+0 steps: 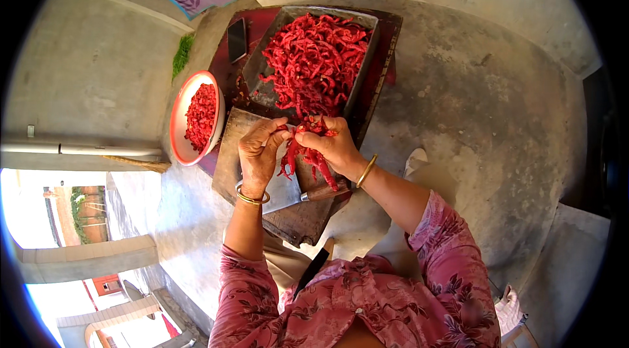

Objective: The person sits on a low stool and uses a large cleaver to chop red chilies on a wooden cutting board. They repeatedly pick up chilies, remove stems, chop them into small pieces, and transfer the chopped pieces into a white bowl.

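Over the wooden chopping board (pixel 230 151), my right hand (pixel 337 147) is closed round a bunch of wrinkled red chilli peppers (pixel 316 159), whose tips hang down. Close beside it, my left hand (pixel 259 149) pinches the end of a chilli between thumb and forefinger. Beneath my hands lies a cleaver (pixel 283 192), its broad blade flat on the board and its wooden handle pointing right. A metal tray (pixel 263 91) heaped with whole red chillies (pixel 318 60) is just beyond my hands. To the left, a red-rimmed white basin (pixel 219 127) holds chopped red chillies (pixel 202 115).
Tray and board rest on a low dark red table (pixel 226 72). A phone (pixel 237 40) lies near its far left corner. A broom (pixel 141 163) is on the floor by the left wall. My foot (pixel 415 161) is right of the table on the concrete floor (pixel 458 99).
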The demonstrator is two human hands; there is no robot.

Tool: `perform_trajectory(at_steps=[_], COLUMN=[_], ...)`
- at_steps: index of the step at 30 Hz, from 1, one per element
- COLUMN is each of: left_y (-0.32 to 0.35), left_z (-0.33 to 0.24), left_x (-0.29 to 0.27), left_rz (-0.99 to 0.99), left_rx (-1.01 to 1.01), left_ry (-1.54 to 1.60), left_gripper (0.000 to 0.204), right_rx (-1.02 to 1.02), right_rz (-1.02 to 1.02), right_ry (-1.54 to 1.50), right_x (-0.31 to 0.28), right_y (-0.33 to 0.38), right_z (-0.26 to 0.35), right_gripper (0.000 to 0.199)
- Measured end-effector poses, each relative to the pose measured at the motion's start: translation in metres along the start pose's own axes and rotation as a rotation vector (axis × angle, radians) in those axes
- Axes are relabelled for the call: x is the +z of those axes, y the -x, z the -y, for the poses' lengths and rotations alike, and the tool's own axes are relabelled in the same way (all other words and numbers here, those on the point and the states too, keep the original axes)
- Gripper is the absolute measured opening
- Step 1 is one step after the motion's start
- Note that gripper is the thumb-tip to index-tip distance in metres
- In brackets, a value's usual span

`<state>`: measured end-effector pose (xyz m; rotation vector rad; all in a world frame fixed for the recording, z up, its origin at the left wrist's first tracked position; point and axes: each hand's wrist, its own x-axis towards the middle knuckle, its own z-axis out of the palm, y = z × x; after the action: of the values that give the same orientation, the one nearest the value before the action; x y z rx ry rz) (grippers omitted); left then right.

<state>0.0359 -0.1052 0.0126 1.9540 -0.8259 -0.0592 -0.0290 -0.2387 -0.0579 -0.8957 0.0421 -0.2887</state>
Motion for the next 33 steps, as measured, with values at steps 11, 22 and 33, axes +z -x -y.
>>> perform_trajectory(at_steps=[11, 22, 33], left_y=[0.017, -0.021, -0.072], left_z=[0.019, 0.039, 0.1], left_x=[0.011, -0.012, 0.01], left_rz=[0.04, 0.158, 0.332], left_rx=[-0.225, -0.146, -0.127], left_ry=[0.666, -0.059, -0.455], left_gripper=[0.018, 0.02, 0.024], right_rx=[0.214, 0.241, 0.181], right_rz=[0.245, 0.238, 0.294], right_ry=[-0.255, -0.113, 0.09], right_x=[-0.002, -0.001, 0.0], right_y=[0.006, 0.014, 0.011], right_z=[0.007, -0.002, 0.004], right_gripper=[0.015, 0.013, 0.017])
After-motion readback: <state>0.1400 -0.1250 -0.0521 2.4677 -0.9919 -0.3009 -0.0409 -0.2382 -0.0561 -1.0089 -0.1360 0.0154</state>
